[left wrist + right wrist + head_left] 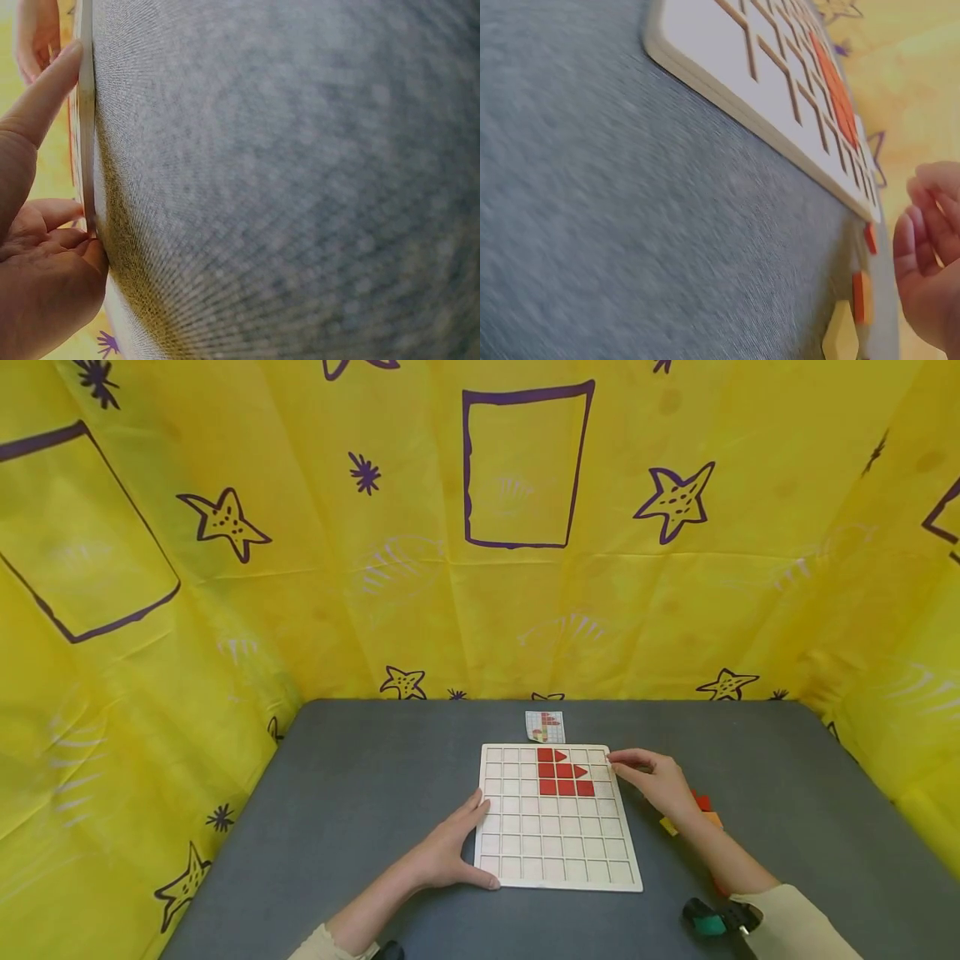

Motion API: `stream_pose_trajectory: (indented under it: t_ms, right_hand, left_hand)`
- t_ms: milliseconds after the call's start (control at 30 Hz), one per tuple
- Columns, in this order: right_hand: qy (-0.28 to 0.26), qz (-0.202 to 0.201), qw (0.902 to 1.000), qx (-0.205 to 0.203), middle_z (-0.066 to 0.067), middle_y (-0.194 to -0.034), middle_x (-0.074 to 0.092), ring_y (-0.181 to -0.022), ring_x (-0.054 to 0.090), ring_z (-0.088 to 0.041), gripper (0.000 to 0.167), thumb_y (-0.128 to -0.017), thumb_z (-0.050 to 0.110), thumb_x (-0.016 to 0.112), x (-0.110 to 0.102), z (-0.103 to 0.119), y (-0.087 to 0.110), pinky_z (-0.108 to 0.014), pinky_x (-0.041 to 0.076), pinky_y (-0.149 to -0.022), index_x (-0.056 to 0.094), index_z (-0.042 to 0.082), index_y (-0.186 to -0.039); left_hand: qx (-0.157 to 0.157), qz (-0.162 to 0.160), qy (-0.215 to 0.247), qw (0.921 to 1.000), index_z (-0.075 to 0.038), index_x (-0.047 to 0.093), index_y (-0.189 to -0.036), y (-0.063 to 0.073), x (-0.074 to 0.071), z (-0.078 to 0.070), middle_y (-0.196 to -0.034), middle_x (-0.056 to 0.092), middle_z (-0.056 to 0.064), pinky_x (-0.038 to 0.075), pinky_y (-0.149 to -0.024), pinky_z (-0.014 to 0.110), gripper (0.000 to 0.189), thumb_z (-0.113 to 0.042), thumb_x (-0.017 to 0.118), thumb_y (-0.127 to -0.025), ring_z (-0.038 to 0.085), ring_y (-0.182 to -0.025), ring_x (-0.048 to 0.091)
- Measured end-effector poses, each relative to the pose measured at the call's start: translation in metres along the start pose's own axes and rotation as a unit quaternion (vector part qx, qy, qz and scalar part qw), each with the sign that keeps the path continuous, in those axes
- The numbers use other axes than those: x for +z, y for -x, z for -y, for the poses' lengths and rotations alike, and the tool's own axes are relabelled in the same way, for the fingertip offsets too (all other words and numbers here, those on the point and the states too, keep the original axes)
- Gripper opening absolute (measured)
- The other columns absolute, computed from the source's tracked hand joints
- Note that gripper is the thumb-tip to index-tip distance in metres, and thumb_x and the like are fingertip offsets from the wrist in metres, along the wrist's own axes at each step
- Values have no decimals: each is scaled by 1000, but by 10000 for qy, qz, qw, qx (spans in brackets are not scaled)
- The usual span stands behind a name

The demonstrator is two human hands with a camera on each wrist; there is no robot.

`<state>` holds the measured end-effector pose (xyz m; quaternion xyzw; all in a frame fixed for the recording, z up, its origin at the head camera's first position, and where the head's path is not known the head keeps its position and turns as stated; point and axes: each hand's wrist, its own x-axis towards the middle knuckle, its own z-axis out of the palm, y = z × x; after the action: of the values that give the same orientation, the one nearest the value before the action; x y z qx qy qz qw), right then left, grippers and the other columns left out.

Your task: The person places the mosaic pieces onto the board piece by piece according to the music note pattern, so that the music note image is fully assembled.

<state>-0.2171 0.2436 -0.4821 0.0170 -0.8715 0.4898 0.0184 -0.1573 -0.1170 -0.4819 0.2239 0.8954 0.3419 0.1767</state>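
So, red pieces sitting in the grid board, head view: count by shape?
Red squares: 6
Red triangles: 2
Total: 8

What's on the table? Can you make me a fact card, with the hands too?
Table: dark grey
Board: white grid
Filled in: six red squares, two red triangles
Picture card: just past the board's far edge
Loose pieces: red, orange, yellow; right of the board
Left hand: touches the board's left edge
Right hand: near the board's far right corner; can't tell if it holds anything
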Motion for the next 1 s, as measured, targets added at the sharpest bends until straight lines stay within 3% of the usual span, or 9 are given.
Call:
stream_pose_trajectory:
  t_ms: [100, 200, 367, 500, 733, 1000]
  right_hand:
    - [-67, -43, 9993, 356, -11, -116, 68, -104, 59, -25, 33, -92, 31, 69, -7, -4, -4, -28, 48, -79, 71, 9, -117]
    - [162, -42, 9989, 435, -12, -112, 68, -99, 59, -26, 35, -92, 30, 70, -12, -8, -7, -30, 48, -79, 69, 7, -118]
    - [959, 68, 9953, 93, -11, -101, 68, -83, 57, -23, 34, -89, 26, 73, -16, -14, -12, -34, 46, -70, 69, 6, -116]
    - [1353, 127, 9903, -282, -11, -99, 67, -79, 55, -20, 33, -86, 23, 76, -13, -18, -16, -34, 44, -67, 70, 4, -112]
    - [1561, -115, 9851, -706, -8, -91, 63, -71, 48, -17, 28, -82, 20, 80, -8, -22, -21, -31, 40, -62, 73, 4, -103]
    - [1622, -272, 9835, -751, -4, -83, 61, -68, 47, -16, 25, -82, 22, 80, -6, -24, -20, -29, 38, -59, 74, 5, -99]
  left_hand:
    - [-36, 3, 19, 10000, -5, 25, -154, 0, 0, 0, -162, 12, 12, 24, -111, 55, 116, -47, 88, -66, 31, -147, 16]
    - [-28, -1, 32, 10000, -5, 25, -154, 0, 0, -1, -162, 11, 13, 24, -111, 55, 116, -47, 88, -66, 32, -147, 16]
    - [-81, 7, -3, 10000, -6, 25, -154, 1, 1, 0, -162, 12, 12, 24, -111, 55, 116, -47, 88, -65, 31, -147, 17]
    - [-140, 14, -20, 9999, -7, 26, -154, 1, 1, -1, -162, 12, 10, 25, -111, 54, 116, -47, 88, -65, 30, -147, 18]
    - [-102, -18, 2, 9999, -7, 26, -154, 1, 2, -1, -162, 12, 11, 24, -111, 55, 116, -47, 88, -65, 31, -147, 18]
    - [-149, -6, 53, 9999, -8, 26, -155, 1, 2, 0, -163, 13, 10, 25, -111, 55, 116, -46, 88, -65, 30, -147, 18]
